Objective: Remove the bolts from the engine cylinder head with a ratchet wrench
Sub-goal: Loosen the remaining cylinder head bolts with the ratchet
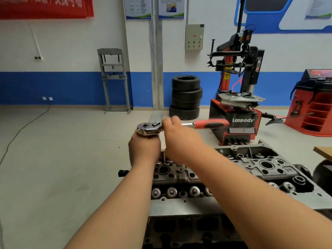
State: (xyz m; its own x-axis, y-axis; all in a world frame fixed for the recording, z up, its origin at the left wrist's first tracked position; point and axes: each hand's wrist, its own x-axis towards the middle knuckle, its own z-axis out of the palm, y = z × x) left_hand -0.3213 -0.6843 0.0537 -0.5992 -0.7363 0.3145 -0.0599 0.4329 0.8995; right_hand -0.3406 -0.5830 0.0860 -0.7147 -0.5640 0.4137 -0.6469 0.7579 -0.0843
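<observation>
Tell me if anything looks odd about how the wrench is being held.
One thing: the right hand grips the ratchet wrench on its bare shaft, close to the head, while the red handle sticks out unused. That likely gives little leverage. The left hand is curled under the head; what it holds is hidden.

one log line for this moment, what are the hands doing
left hand: curled under ratchet wrench head | right hand: grips its shaft, red handle free | cylinder head: beneath the hands
</observation>
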